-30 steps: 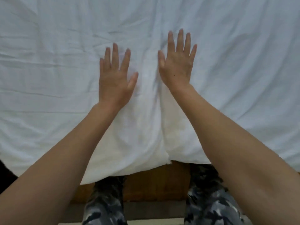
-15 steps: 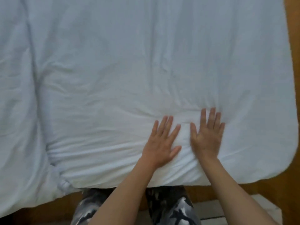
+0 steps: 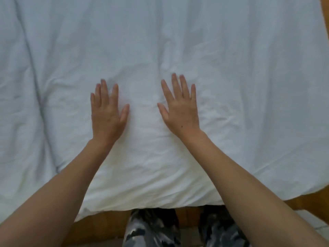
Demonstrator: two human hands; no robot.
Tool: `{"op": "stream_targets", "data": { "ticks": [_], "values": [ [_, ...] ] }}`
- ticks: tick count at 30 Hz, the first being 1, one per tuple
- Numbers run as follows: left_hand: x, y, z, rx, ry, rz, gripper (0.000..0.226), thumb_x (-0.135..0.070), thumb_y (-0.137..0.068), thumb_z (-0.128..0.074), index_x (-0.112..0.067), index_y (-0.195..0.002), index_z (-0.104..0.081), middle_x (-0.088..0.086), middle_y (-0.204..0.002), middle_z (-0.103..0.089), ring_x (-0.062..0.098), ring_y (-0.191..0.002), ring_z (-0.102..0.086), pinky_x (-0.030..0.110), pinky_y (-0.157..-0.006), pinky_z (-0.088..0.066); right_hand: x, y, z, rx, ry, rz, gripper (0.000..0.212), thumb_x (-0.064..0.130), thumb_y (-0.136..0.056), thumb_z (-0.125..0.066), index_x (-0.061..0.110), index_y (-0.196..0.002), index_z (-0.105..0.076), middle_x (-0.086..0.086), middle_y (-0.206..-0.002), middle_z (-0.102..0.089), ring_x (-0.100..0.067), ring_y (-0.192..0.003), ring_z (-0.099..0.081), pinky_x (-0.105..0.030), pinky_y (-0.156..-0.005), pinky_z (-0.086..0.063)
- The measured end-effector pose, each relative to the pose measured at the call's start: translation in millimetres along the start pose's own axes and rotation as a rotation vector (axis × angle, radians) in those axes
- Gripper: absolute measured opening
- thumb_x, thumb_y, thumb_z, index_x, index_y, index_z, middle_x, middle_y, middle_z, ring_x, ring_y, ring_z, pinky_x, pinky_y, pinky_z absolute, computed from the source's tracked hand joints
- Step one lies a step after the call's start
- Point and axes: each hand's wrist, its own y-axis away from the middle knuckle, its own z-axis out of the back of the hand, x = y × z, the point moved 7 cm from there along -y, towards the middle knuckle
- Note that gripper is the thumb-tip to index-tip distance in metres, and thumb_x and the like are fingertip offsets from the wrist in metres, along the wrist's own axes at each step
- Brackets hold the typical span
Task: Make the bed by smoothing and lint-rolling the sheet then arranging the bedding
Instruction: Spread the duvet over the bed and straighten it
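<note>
Pressing flat on the sheet (image 3: 231,68): left hand (image 3: 106,114), right hand (image 3: 181,111), fingers straight.

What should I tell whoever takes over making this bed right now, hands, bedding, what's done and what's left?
Left hand: open, fingers straight, flat on the sheet.
Right hand: open, flat on the sheet, beside the left with a gap between them.
Sheet: white, covers the bed, near edge hangs over the wooden frame in front of the person's legs.
Done: smoothing is under way near the bed's edge.
Left: creases remain around the hands and a long fold runs down the left side. No lint roller, pillow or blanket in view, so rolling and arranging are not yet done.
</note>
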Motion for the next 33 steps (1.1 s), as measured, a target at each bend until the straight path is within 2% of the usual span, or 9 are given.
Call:
{"op": "stream_targets", "data": {
  "ticks": [4,7,10,16,18,20,23,28,33],
  "values": [
    [-15.8,6.5,-15.8,0.054,0.013,0.129,0.067,-0.044,-0.094,-0.030,-0.008,-0.151,-0.028,0.026,-0.157,-0.016,0.043,-0.145,-0.016,0.052,-0.118,-0.012,-30.1,-17.3,-20.9,0.130,-0.004,0.007,0.062,0.044,-0.093,-0.043,0.020,-0.149,-0.034,-0.013,-0.157,-0.026,-0.031,-0.146,-0.021,-0.050,-0.117,-0.010],
    [-87.5,24.7,-40.6,0.058,0.038,0.138,0.067,-0.044,-0.096,-0.027,-0.009,-0.152,-0.024,0.026,-0.158,-0.013,0.043,-0.146,-0.012,0.052,-0.118,-0.007,-108.9,11.3,-15.4,0.038,0.050,-0.019,0.060,0.048,-0.092,-0.044,0.018,-0.144,-0.044,-0.013,-0.152,-0.037,-0.031,-0.141,-0.034,-0.047,-0.115,-0.017],
    [-206.4,51.5,-61.4,0.029,0.053,-0.029,0.064,-0.043,-0.097,-0.035,-0.009,-0.151,-0.029,0.028,-0.156,-0.017,0.044,-0.145,-0.015,0.053,-0.117,-0.007,-207.8,70.5,4.2,0.038,0.078,-0.107,0.060,0.047,-0.095,-0.042,0.017,-0.147,-0.039,-0.013,-0.154,-0.033,-0.032,-0.142,-0.031,-0.045,-0.116,-0.016],
    [-441.1,127.9,-93.8,0.125,0.119,-0.301,0.063,-0.046,-0.095,-0.039,-0.018,-0.150,-0.030,0.019,-0.158,-0.015,0.035,-0.147,-0.013,0.052,-0.118,-0.010,-350.8,198.8,50.9,0.135,0.037,-0.354,0.062,0.049,-0.098,-0.031,0.020,-0.153,-0.023,-0.012,-0.159,-0.019,-0.031,-0.147,-0.016,-0.045,-0.118,-0.007],
    [-496.5,151.6,-103.1,0.149,0.118,-0.397,0.062,-0.044,-0.094,-0.042,-0.019,-0.150,-0.031,0.017,-0.159,-0.014,0.035,-0.147,-0.014,0.052,-0.119,-0.009,-383.1,237.3,56.4,0.169,-0.052,-0.521,0.065,0.052,-0.096,-0.030,0.019,-0.152,-0.025,-0.014,-0.158,-0.022,-0.034,-0.144,-0.022,-0.049,-0.116,-0.014],
    [-533.3,173.5,-110.4,0.184,0.085,-0.492,0.066,-0.043,-0.093,-0.044,-0.017,-0.151,-0.028,0.018,-0.159,-0.013,0.036,-0.148,-0.012,0.052,-0.119,-0.009,-408.4,277.8,53.5,0.208,-0.250,-0.712,0.071,0.058,-0.093,-0.025,0.018,-0.152,-0.024,-0.016,-0.155,-0.030,-0.037,-0.136,-0.038,-0.051,-0.107,-0.034],
    [-554.8,191.7,-113.2,0.225,0.069,-0.605,0.066,-0.043,-0.092,-0.049,-0.017,-0.150,-0.031,0.018,-0.158,-0.017,0.035,-0.147,-0.014,0.052,-0.119,-0.011,-424.1,323.7,50.1,0.314,-0.396,-0.795,0.077,0.066,-0.090,-0.016,0.021,-0.152,-0.023,-0.008,-0.153,-0.036,-0.033,-0.130,-0.046,-0.044,-0.097,-0.045],
    [-538.5,200.2,-88.6,0.335,0.089,-0.800,0.062,-0.041,-0.090,-0.045,-0.018,-0.147,-0.037,0.016,-0.155,-0.030,0.032,-0.145,-0.023,0.048,-0.118,-0.015,-416.3,340.1,83.9,0.362,-0.412,-0.835,0.071,0.064,-0.094,-0.020,0.026,-0.154,-0.014,-0.005,-0.159,-0.022,-0.024,-0.144,-0.025,-0.043,-0.110,-0.030],
    [-489.3,196.3,-19.0,0.438,0.199,-0.617,0.053,-0.041,-0.087,-0.042,-0.023,-0.137,-0.047,0.015,-0.147,-0.043,0.034,-0.133,-0.044,0.048,-0.108,-0.040,-369.3,315.0,137.9,0.413,-0.416,-0.752,0.060,0.045,-0.100,-0.032,0.023,-0.154,-0.015,-0.004,-0.159,-0.020,-0.023,-0.144,-0.023,-0.040,-0.111,-0.029]
  ]
}}
